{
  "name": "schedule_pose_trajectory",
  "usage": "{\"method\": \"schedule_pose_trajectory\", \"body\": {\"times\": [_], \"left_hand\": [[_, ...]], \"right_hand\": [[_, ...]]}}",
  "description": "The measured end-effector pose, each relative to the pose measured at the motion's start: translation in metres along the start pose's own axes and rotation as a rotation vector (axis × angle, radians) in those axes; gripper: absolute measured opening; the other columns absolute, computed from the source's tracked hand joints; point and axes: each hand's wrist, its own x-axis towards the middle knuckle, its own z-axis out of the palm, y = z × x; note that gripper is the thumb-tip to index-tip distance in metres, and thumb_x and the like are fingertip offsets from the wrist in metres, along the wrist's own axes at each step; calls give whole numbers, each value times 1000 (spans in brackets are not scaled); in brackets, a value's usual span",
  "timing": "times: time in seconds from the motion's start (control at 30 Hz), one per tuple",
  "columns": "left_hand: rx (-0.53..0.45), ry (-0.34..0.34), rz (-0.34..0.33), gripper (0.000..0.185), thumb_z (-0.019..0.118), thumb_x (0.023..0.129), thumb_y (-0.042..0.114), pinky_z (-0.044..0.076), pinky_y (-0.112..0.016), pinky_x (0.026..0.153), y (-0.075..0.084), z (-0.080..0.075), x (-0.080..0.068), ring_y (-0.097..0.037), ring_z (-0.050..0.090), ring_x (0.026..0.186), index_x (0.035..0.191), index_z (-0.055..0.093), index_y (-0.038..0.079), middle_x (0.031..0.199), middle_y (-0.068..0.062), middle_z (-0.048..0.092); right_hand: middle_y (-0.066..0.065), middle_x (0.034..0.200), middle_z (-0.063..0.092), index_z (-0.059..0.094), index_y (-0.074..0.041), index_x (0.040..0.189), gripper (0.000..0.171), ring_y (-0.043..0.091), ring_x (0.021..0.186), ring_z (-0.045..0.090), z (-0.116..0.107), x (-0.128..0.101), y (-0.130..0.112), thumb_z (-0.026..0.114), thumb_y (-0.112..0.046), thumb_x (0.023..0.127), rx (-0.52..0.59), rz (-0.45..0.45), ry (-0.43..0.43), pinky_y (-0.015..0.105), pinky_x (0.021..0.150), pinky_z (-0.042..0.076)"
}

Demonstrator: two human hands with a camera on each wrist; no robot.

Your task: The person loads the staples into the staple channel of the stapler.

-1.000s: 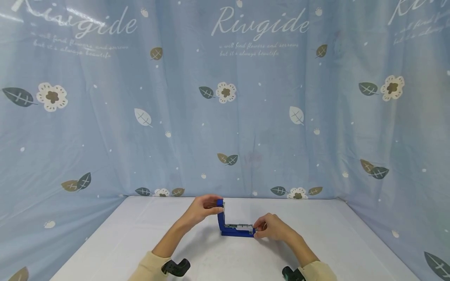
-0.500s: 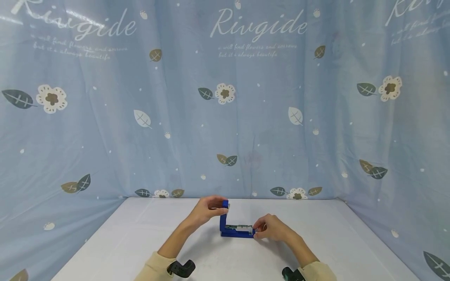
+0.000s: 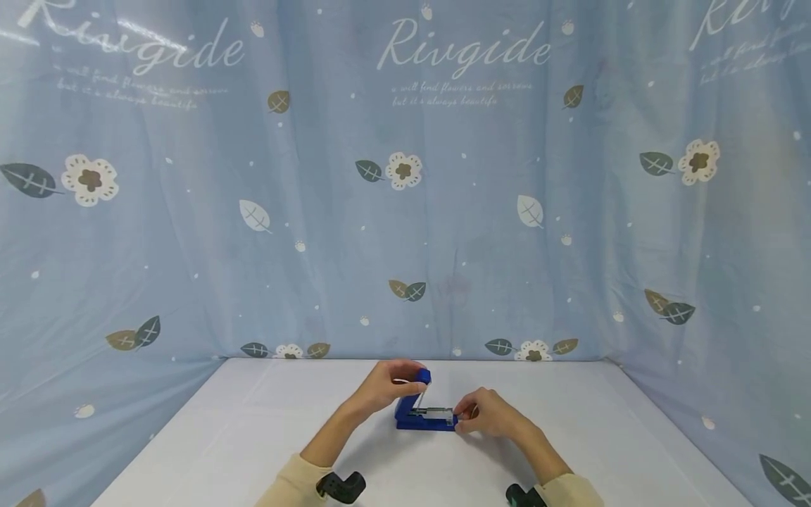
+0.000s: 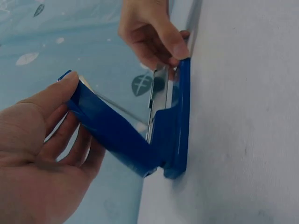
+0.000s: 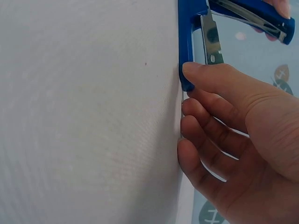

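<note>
Your left hand [image 3: 389, 384] is gripping the blue stapler's [image 3: 423, 415] raised lid, now tilting lower than a second ago | your right hand [image 3: 484, 414] is pinching its front end against the white tabletop [image 3: 222, 436] | stapler is closing.

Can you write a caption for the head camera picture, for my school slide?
Two hands work a blue stapler on a white table: left hand holds its raised lid, right hand pinches its front.

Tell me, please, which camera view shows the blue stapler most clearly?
The left wrist view: the stapler fills the frame, its lid half raised in the left hand, metal channel visible. The head view shows it small between both hands. The right wrist view shows only its front end under the right hand.
</note>
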Motion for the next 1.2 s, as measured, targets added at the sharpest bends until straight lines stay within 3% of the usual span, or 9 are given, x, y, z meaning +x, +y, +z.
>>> {"method": "schedule_pose_trajectory", "body": {"times": [0.3, 0.53, 0.93, 1.2], "left_hand": [[10, -15, 16, 33, 72, 90, 24, 56, -24, 85, 2, 13, 5, -17, 66, 100, 120, 67, 12, 110, -8, 72], [49, -32, 24, 31, 72, 90, 27, 54, -21, 80, 0, 21, 8, -14, 65, 97, 118, 69, 15, 109, -5, 72], [145, -59, 53, 30, 71, 91, 26, 53, -25, 86, -7, 36, 12, -13, 65, 99, 119, 69, 17, 110, -2, 72], [184, -92, 101, 33, 70, 92, 28, 52, -21, 86, -10, 39, 12, -7, 64, 96, 120, 69, 11, 111, -5, 72]], "right_hand": [[-2, 79, 65, 74, -6, 98, 22, 9, 70, 54, 1, 1, -1, 80, -15, 79, -18, 5, 9, 20, 62, 44], [-1, 79, 65, 73, -5, 99, 23, 10, 70, 54, 1, 0, -2, 80, -16, 80, -8, 3, 3, 21, 61, 44], [-3, 78, 65, 74, -7, 97, 22, 8, 70, 55, 0, 2, 1, 81, -18, 79, -19, -9, 7, 21, 62, 46], [-2, 79, 66, 73, -5, 97, 23, 7, 70, 55, -1, -1, 2, 81, -17, 79, -20, -17, 5, 20, 62, 46]]}}
